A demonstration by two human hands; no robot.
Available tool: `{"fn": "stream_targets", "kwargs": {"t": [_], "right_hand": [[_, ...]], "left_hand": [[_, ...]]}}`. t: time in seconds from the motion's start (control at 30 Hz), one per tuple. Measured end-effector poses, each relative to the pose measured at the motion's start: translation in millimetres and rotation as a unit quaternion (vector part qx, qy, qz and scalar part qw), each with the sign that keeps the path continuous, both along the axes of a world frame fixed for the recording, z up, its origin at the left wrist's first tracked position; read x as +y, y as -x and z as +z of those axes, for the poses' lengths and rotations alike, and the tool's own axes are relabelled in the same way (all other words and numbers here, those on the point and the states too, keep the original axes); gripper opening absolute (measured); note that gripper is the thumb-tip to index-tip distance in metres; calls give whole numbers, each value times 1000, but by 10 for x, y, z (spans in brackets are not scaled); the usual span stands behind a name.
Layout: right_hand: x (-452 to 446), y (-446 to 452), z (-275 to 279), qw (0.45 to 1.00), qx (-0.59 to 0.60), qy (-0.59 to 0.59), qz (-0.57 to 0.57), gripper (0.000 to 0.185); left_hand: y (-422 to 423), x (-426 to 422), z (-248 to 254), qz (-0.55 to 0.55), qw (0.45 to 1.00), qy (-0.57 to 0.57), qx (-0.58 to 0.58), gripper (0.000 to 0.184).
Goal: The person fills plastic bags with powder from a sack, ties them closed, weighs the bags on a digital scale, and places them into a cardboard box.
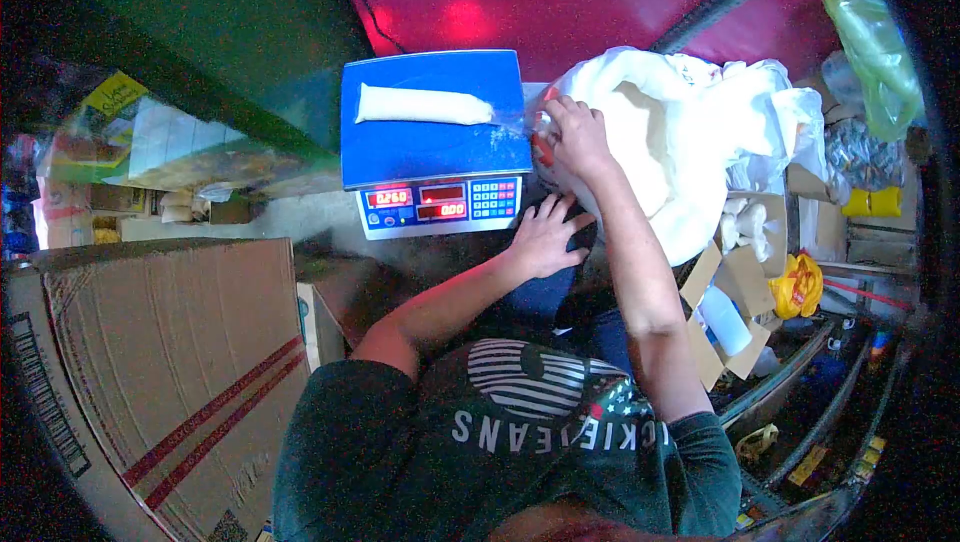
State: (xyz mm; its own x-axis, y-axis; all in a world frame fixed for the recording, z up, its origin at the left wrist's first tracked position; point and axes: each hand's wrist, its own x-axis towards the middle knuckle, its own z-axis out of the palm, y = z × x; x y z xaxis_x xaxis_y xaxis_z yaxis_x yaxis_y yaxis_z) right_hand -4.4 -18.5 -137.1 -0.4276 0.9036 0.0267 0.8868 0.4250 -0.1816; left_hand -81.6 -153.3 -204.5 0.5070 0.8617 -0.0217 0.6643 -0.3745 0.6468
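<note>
head view: the white tube (pixel 425 106) lies on its side on the blue pan (pixel 430 159) of the scale (pixel 440 212), well within the pan's edges at its rounded left end. it looks filled along most of its length; at its right end a clear tail (pixel 510 122) trails over the pan's edge towards the right hand (pixel 575 137). no knot can be made out there, so i judge the filling done but the closing unproven. the left display (pixel 390 199) is lit and seems to read 0.260, so a weighing looks under way or finished; the lower right one (pixel 442 211) shows 0.00.

the right hand is beside the scale, at the near rim of the open sack (pixel 690 157), its fingers bent and drawn fairly narrow around or against a red thing (pixel 544 149). whether it grips that, the tail or both, i cannot tell. the left hand (pixel 545 239) is just below it, fingers spread wide, palm down over dark cloth, with nothing seen in its grasp.

inside the sack is pale stuff (pixel 637 132), plenty by the look of it, none of it in a second tube on the pan. so one portion appears made up, and the bulk sits loose in the sack. farther right are a box (pixel 741 277) and a yellow bag (pixel 797 286), both apart from the hands.
</note>
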Motion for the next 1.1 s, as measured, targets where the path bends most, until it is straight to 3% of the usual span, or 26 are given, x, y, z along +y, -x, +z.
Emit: {"fn": "stream_targets", "kwargs": {"t": [0.13, 0.23, 0.93, 1.1], "right_hand": [[36, 51, -80, 998, 16, -38, -52, 39], [-9, 73, 4, 997, -2, 19, -74, 38], [50, 211, -94, 994, -21, 86, -65, 46], [80, 345, -187, 992, 32, 104, -68, 48]], "left_hand": [[-5, 11, -25, 4, 1000, -5, -5, 61], [24, 39, 39, -12, 1000, 12, 23, 65], [5, 34, 19, -6, 1000, 27, 13, 62], [6, 23, 0, -3, 999, 21, 24, 61]]}}
